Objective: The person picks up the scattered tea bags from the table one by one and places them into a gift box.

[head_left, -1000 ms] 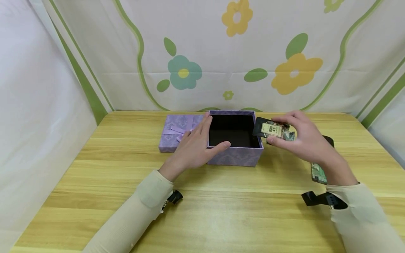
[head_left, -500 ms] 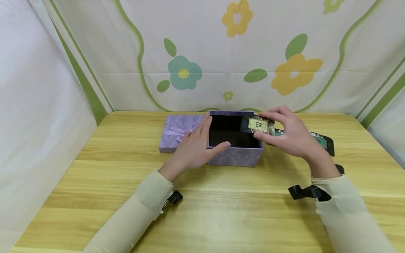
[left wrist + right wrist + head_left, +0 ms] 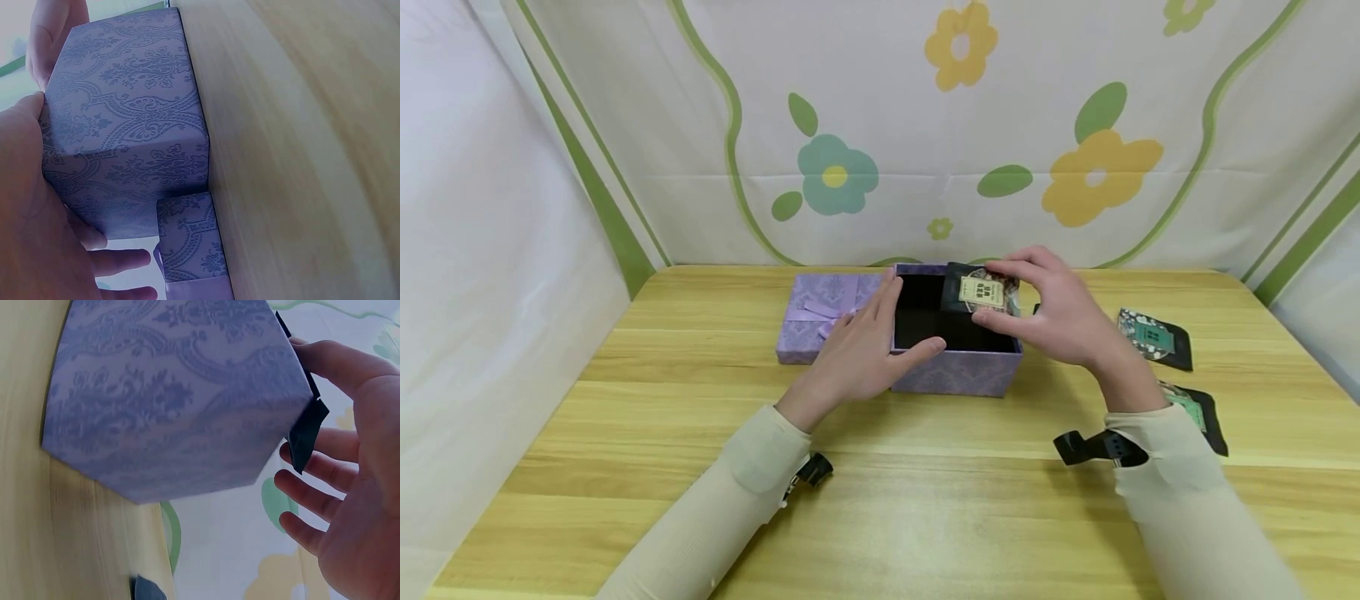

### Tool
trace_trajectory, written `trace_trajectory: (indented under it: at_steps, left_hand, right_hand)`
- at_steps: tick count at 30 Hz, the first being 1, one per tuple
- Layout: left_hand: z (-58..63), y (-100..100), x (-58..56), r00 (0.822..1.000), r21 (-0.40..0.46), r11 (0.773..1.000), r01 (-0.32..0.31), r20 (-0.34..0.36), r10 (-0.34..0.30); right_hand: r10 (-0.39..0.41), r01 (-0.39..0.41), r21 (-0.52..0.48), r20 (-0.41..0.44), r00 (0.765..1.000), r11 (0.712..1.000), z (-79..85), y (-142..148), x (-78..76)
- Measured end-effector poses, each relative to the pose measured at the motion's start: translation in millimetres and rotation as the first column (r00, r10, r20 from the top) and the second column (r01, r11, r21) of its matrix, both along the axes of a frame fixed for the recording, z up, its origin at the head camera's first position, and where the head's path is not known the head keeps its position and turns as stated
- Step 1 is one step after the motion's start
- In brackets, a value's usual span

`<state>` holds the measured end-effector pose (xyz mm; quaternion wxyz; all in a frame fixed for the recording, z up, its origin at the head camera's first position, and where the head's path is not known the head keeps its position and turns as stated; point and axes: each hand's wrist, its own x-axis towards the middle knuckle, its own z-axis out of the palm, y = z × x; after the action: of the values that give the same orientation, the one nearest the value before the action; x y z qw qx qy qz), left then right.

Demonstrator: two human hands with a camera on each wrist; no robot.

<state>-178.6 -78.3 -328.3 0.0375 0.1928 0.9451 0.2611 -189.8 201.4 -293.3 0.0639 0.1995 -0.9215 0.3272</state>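
Note:
A purple patterned box [image 3: 955, 372] with a black interior stands uncovered on the wooden table. Over the right part of its mouth, my right hand [image 3: 1052, 312] pinches a black pouch [image 3: 981, 290] with a cream label and a clear window, thumb in front and fingers behind. The right wrist view shows the pouch's dark edge [image 3: 306, 434] jutting past the rim. My left hand [image 3: 861, 346] rests against the box's left side, fingers straight and thumb across the front rim. In the left wrist view, that hand [image 3: 37, 206] touches the box's edge.
The purple lid [image 3: 823, 304] with a ribbon bow lies left of the box, partly behind my left hand. Two dark pouches, one with a teal label [image 3: 1153, 336] and one with a green label [image 3: 1187, 408], lie at the right. A flowered cloth [image 3: 917, 208] hangs behind the table.
My right hand has carried the pouch leftward, from beside the box's right rim to over its mouth. More of the pouches at the right now shows. The left hand stays put.

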Motion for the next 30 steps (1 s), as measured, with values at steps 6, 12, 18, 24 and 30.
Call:
trace_trajectory:
  at_steps: [6,12,18,24,30]
  left_hand:
    - [-0.1,0,0.3,1.000,-0.003,1.000,0.003,-0.008,-0.003]
    - [-0.6,0,0.3,1.000,-0.005,1.000,0.006,-0.011,-0.006]
    - [-1.4,0,-0.4,1.000,-0.002,1.000,0.009,0.001,-0.009]
    - [-3.1,0,-2.1,1.000,-0.002,1.000,0.005,-0.004,-0.005]
    - [-2.9,0,-1.9,1.000,0.005,1.000,0.006,-0.005,-0.006]
  right_hand:
    - [0.016,-0.016,0.014,-0.004,1.000,1.000,-4.7,-12,-8.9]
    - [0.037,-0.037,0.033,0.011,0.999,0.999,-6.2,-19,-12.9]
    - [0.055,-0.057,0.073,0.022,0.998,0.996,-8.6,-25,-15.8]
    - [0.052,-0.054,0.116,0.019,0.998,0.992,-11.7,-32,-20.0]
    - [0.057,-0.061,0.195,0.029,0.998,0.979,-14.4,-36,-22.1]
